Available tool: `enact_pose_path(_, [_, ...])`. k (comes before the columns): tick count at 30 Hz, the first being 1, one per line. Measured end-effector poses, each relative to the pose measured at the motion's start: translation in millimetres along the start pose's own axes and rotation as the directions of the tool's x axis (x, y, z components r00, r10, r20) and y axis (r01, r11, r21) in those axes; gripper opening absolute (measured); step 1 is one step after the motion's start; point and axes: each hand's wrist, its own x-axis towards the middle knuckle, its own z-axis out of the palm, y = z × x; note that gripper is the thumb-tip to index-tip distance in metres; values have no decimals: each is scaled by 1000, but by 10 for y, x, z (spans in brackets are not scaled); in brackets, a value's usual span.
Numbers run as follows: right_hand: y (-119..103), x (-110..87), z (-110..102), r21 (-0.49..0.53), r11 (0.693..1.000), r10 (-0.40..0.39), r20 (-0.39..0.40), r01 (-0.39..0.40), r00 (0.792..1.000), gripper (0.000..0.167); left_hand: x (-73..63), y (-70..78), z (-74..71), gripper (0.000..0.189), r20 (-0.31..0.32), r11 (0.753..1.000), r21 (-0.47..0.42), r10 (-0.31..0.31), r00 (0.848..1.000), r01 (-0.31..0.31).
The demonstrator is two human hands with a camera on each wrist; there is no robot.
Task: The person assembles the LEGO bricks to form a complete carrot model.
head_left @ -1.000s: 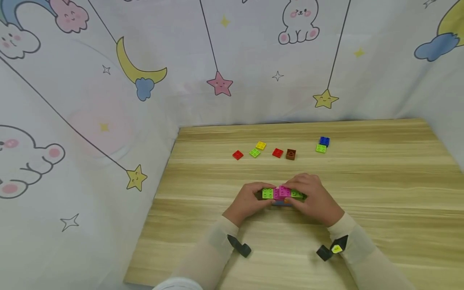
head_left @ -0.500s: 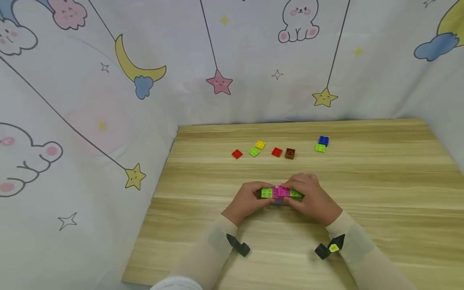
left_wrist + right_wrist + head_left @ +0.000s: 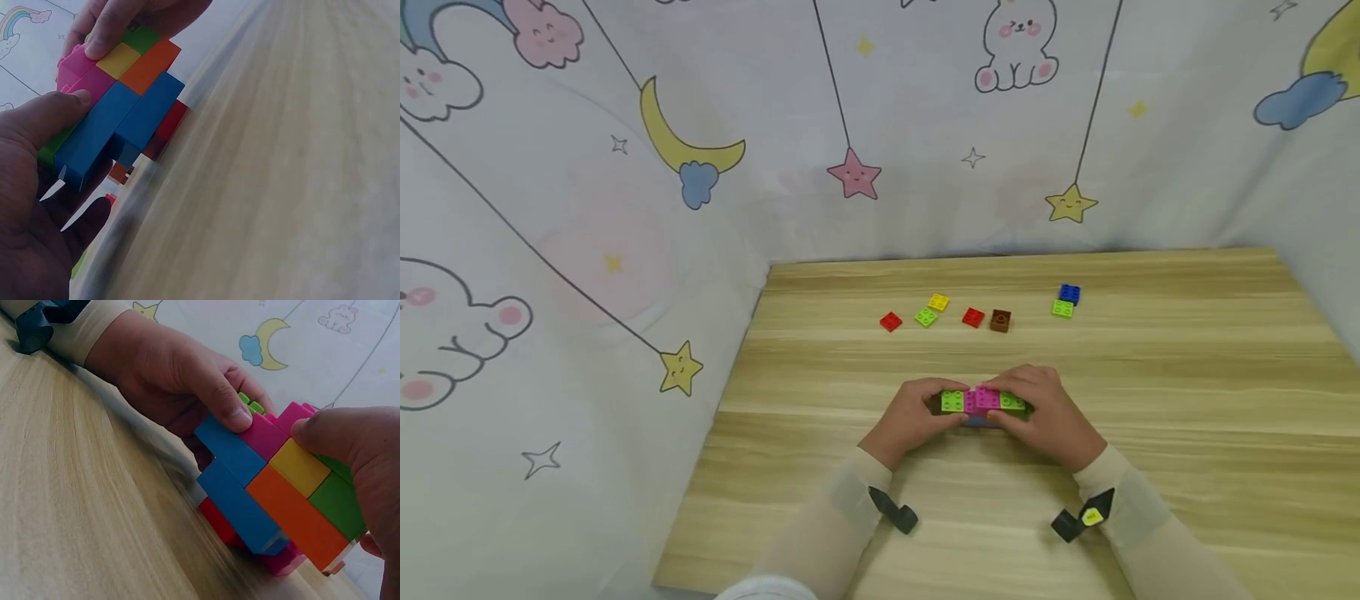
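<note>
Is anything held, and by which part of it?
A multicoloured brick build, by its upper part: the left hand grips the left side, thumb on a pink brick; the right hand grips the right side, thumb by a yellow brick.

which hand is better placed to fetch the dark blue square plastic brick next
Probably the right hand: it is nearer the dark blue square plastic brick, though it must first release the multicoloured blocky plastic build. The left hand, gripping the build's left end, could steady it.
</note>
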Motion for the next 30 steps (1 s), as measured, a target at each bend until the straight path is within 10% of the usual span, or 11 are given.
enact_pose_path(15, [199, -106, -28, 174, 949, 256, 70, -264, 964, 41, 205, -15, -83, 34, -46, 988, -121, 96, 994, -101])
enact_pose_path(30, [256, -118, 18, 264, 918, 275, 118, -297, 954, 37, 958, -49, -146, 38, -41, 995, 72, 78, 996, -75])
